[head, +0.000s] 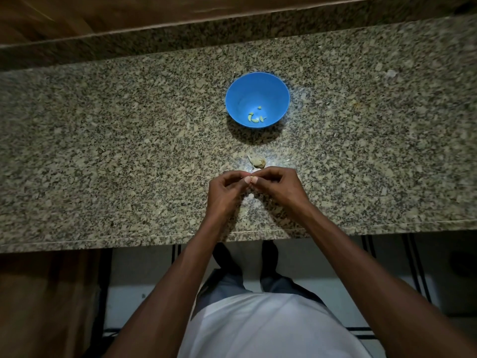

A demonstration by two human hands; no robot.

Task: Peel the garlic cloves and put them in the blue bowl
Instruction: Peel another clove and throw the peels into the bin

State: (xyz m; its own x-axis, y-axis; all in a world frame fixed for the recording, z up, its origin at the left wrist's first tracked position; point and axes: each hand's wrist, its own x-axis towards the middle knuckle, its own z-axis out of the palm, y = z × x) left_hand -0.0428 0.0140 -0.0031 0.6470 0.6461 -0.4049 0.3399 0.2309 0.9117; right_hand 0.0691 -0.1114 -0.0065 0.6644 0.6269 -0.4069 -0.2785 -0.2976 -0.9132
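The blue bowl (257,86) stands on the granite counter beyond my hands, with several pale peeled cloves (255,118) on its bottom. The rest of the garlic head (257,161), still in its papery skin, lies between the bowl and my fingers. My left hand (226,190) and my right hand (276,186) meet fingertip to fingertip just in front of that head, pinching one small garlic clove (251,174) between them. Most of the clove is hidden by my fingers and thumbs.
The speckled granite counter (129,156) runs the full width of the view, and its front edge (144,240) lies just behind my wrists. A raised granite ledge (180,40) and a wooden surface (77,14) back it. A few skin flakes (244,210) lie under my hands.
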